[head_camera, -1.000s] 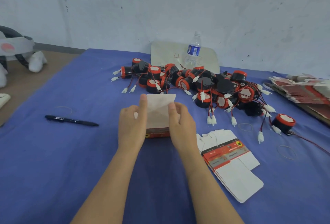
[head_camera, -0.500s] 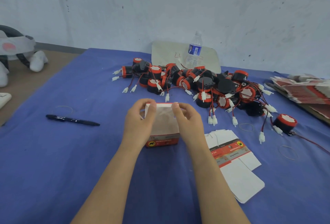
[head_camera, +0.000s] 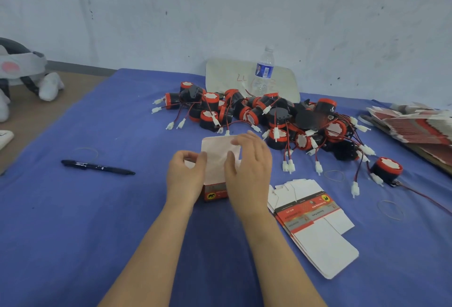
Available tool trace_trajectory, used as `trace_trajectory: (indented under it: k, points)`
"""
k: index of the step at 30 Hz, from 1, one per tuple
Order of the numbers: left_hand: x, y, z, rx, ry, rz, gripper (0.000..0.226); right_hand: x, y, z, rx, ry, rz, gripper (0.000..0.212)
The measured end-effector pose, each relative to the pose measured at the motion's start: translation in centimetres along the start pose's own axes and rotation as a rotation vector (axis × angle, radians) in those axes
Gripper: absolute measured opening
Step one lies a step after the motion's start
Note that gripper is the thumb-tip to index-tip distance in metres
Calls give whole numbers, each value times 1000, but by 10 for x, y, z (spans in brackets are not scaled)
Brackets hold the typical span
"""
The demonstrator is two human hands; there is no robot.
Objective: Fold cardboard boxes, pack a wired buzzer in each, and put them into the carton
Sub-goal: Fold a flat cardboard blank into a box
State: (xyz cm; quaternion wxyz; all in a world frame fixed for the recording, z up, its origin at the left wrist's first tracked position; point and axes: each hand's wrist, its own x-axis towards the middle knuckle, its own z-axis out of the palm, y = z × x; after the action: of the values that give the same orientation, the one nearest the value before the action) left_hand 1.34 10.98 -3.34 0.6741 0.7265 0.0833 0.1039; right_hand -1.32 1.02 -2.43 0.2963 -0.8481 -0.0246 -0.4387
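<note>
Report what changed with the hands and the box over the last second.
The right hand released its grip on the box, fingers now spread over the flap; the left hand moved to pinch the left edge. Unmoved: pen, buzzer pile, flat boxes.

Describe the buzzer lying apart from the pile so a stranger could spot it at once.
On the blue cloth, find the heap of red-and-black buzzers in the far middle. Just right of that heap, one buzzer stands alone, its white-centred red face up. Unlike the rest, its body touches no other buzzer.
</note>
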Motion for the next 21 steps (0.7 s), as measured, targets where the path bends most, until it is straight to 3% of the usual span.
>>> trace_trajectory:
  k: [3, 6, 8, 10, 12, 15, 19, 21]
  points:
    - [-4, 2, 0, -82, -147, 14, 14, 0, 4, 2, 39, -246, -38, 36]
    - [-5, 1, -6, -51, -442, 24, 65, 2, 18, -2, 16, -406, 105, 44]
    - [-6, -2, -7, 88, -578, 58, 100, 6, 27, -6, 55, -395, 219, 45]
    - [-6, -3, -8, 166, -627, 83, 115, 9, 31, -8, 103, -369, 286, 46]
    - [-8, -5, -7, 207, -639, 112, 108, 12, 33, -7, 189, -373, 327, 47]
    - [-12, -7, -2, 257, -586, 187, 52, 16, 34, -10, 257, -414, 338, 48]
    - [-12, -5, 0, 162, -593, 243, 48, 19, 29, -17, 298, -485, 318, 48]
    - [-12, -1, -1, 111, -648, 271, 53, 19, 24, -20, 380, -487, 383, 37]
